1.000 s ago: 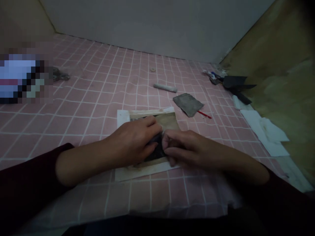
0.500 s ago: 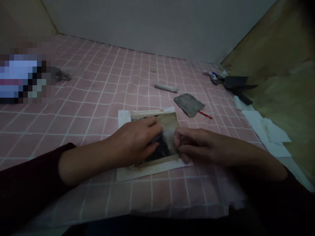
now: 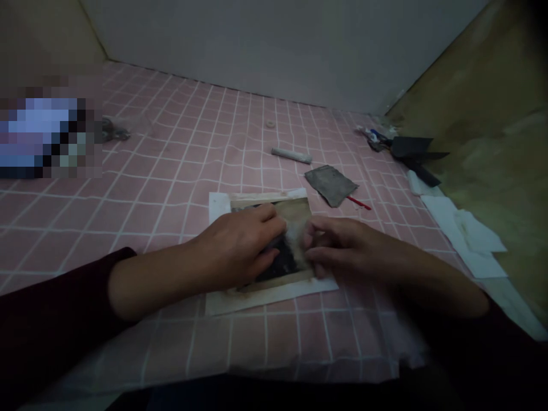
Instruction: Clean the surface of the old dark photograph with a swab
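A dark picture (image 3: 285,264) with a tan border and white paper edges (image 3: 274,295) lies flat on the pink checked cloth. Over its left half rests my left hand (image 3: 244,245), its fingers curled and closed; whatever they may hold is hidden. At the picture's right edge is my right hand (image 3: 346,248), thumb and fingers drawn together in a pinch, and I cannot make out what is in them. Between the two hands a pale grey, hazy patch (image 3: 295,231) shows on the picture. A grey square sheet (image 3: 331,185) lies just beyond my right hand.
A thin red stick (image 3: 359,203) pokes out from under the grey sheet. Farther back lie a grey rolled tube (image 3: 291,155) and a small pale ring (image 3: 270,124). Dark blades (image 3: 413,148) and white papers (image 3: 479,234) line the right wall. A pixelated device (image 3: 38,134) stands left.
My right hand has shifted slightly up, its thumb and fingers still together. My left hand stays on the picture. The whole view has moved a little.
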### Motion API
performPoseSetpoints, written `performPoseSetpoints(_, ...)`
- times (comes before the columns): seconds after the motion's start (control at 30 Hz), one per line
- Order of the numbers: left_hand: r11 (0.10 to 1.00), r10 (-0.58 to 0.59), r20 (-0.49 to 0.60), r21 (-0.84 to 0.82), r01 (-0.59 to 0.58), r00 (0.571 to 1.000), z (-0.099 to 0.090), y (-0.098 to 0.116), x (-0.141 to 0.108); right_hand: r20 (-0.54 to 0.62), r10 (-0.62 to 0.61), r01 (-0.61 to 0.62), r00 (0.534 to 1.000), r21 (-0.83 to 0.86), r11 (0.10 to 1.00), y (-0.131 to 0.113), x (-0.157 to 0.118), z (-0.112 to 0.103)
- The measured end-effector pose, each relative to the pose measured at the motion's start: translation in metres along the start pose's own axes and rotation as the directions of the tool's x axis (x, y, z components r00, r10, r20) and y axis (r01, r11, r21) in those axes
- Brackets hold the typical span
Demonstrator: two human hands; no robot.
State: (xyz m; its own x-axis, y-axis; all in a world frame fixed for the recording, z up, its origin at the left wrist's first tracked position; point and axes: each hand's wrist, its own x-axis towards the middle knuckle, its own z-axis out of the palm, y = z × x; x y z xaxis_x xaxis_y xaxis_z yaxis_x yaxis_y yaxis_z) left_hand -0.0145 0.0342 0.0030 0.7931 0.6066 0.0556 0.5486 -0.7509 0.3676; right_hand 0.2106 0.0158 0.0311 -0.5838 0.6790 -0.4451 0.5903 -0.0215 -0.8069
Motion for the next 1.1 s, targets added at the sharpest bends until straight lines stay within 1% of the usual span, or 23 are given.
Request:
performPoseSetpoints(0.1, 1.0, -0.004, 0.008, -0.013, 0.004, 1.0, 0.0, -0.001, 0.0, 0.072, -0.056, 0.057, 0.996, -0.011, 0.998, -0.003, 0.001, 0.005)
performPoseSetpoints(0.13, 1.0, -0.007, 0.01, -0.012, 0.007, 1.0, 0.0, -0.001, 0.001, 0.078, -0.062, 0.065, 0.995, -0.032, 0.997, -0.003, 0.001, 0.005)
performPoseSetpoints(0.23, 1.0, -0.005, 0.009, 0.001, 0.005, 1.0, 0.0, 0.0, 0.001, 0.007, -0.027, 0.028, 1.0, -0.147, 0.989, 0.001, -0.003, -0.001)
performPoseSetpoints(0.3, 1.0, 0.004, 0.01, 0.002, -0.004, 1.0, 0.0, 0.001, 0.0, -0.027, -0.01, 0.005, 1.0, -0.195, 0.981, 0.003, -0.004, -0.004)
performPoseSetpoints(0.37, 1.0, -0.004, 0.009, 0.003, 0.003, 1.0, 0.0, 0.001, 0.0, -0.03, -0.055, 0.048, 0.998, -0.195, 0.98, 0.002, -0.003, -0.002)
performPoseSetpoints(0.47, 1.0, -0.018, 0.005, -0.002, 0.018, 1.0, 0.0, 0.001, 0.0, 0.013, -0.145, 0.145, 0.989, -0.189, 0.971, -0.001, -0.002, 0.002)
performPoseSetpoints(0.53, 1.0, -0.012, 0.005, -0.012, 0.012, 1.0, 0.0, 0.001, 0.0, 0.035, -0.119, 0.123, 0.992, -0.214, 0.969, -0.001, -0.003, 0.001)
performPoseSetpoints(0.6, 1.0, -0.003, 0.006, -0.015, 0.003, 1.0, 0.0, 0.001, 0.0, 0.014, -0.048, 0.05, 0.999, -0.247, 0.968, -0.001, -0.004, -0.002)
performPoseSetpoints(0.67, 1.0, 0.001, 0.006, -0.017, 0.0, 1.0, 0.0, 0.0, 0.0, -0.008, -0.02, 0.017, 1.0, -0.236, 0.972, -0.001, -0.004, -0.002)
performPoseSetpoints(0.77, 1.0, 0.0, -0.004, -0.026, 0.0, 1.0, 0.0, 0.0, 0.0, 0.028, -0.084, 0.087, 0.996, -0.163, 0.983, -0.005, -0.001, 0.004)
performPoseSetpoints(0.83, 0.999, 0.0, -0.008, -0.032, 0.0, 1.0, 0.001, 0.0, 0.0, 0.042, -0.124, 0.13, 0.991, -0.165, 0.978, -0.006, 0.0, 0.007)
performPoseSetpoints(0.9, 0.999, 0.0, -0.006, -0.032, -0.001, 1.0, 0.001, 0.0, 0.0, 0.022, -0.102, 0.104, 0.995, -0.226, 0.968, -0.005, -0.002, 0.005)
performPoseSetpoints(0.97, 1.0, 0.001, -0.007, -0.023, -0.001, 1.0, 0.0, 0.0, 0.0, -0.003, -0.045, 0.042, 0.999, -0.274, 0.961, -0.002, -0.004, 0.001)
performPoseSetpoints(1.03, 1.0, 0.0, -0.007, -0.018, 0.0, 1.0, 0.001, -0.001, 0.0, -0.022, -0.021, 0.015, 1.0, -0.255, 0.967, -0.001, -0.004, 0.0)
performPoseSetpoints(1.1, 1.0, 0.001, -0.008, -0.02, -0.001, 1.0, 0.001, -0.001, 0.0, -0.017, -0.051, 0.047, 0.999, -0.179, 0.983, -0.002, -0.001, 0.004)
